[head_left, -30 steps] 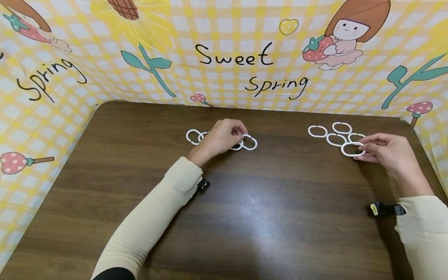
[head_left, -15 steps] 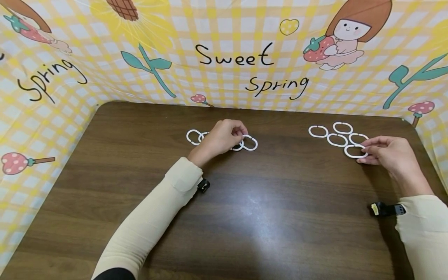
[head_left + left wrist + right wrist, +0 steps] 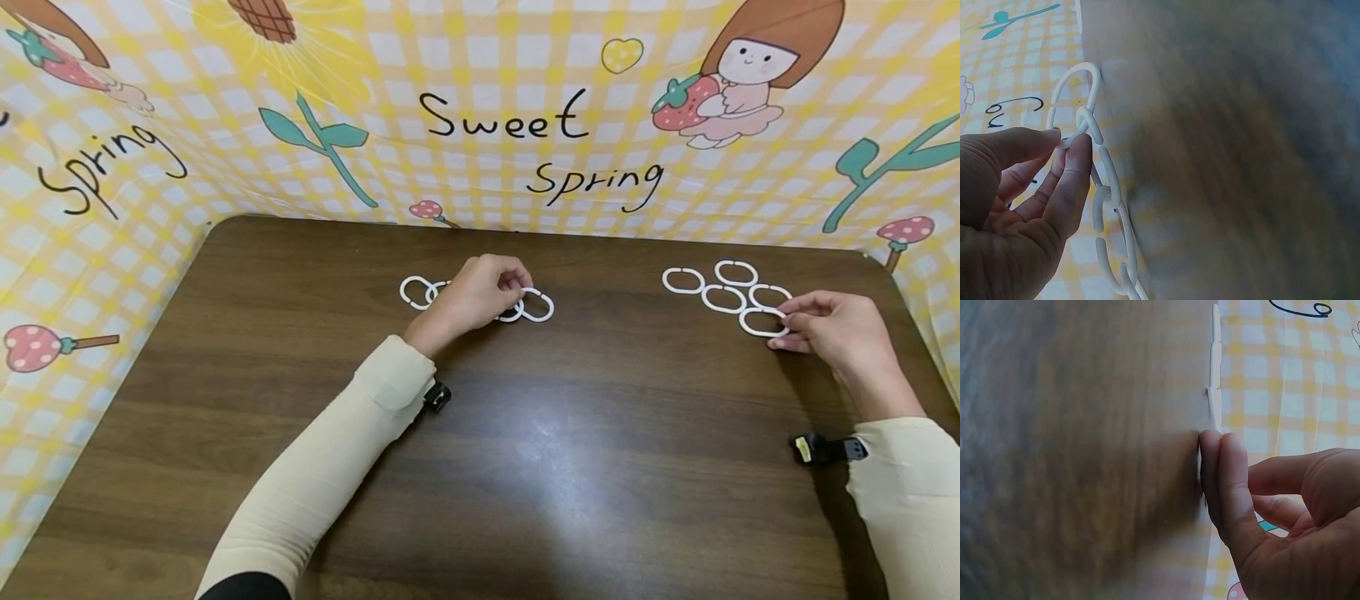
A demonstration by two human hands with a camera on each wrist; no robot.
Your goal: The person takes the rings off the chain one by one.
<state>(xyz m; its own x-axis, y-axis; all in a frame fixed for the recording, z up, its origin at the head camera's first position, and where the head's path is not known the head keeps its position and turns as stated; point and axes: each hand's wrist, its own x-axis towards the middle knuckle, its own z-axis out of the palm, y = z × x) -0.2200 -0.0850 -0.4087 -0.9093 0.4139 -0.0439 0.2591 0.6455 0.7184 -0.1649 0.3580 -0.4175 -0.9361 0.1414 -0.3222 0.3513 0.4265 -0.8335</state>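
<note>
On the table's far side, a short chain of white plastic links (image 3: 552,306) lies partly under my left hand (image 3: 474,293). Thumb and fingertips pinch a link near the chain's right end; the left wrist view shows the end link (image 3: 1089,66) looped through it, with more links (image 3: 1114,181) trailing below. Some middle links are hidden by the hand in the head view. At the right, my right hand (image 3: 843,333) pinches the right end of a loose white link (image 3: 761,335) between thumb and fingers. Several other loose links (image 3: 723,312) lie flat just behind it.
The brown wooden table (image 3: 585,433) reaches back to a yellow checked cloth (image 3: 495,50) standing as a wall behind and at the sides. White links (image 3: 1215,365) appear edge-on beyond the right fingertips in the right wrist view.
My right hand has shifted slightly to the right with its link, which no longer overlaps the link behind as much. The left hand and the chain have stayed in place.
</note>
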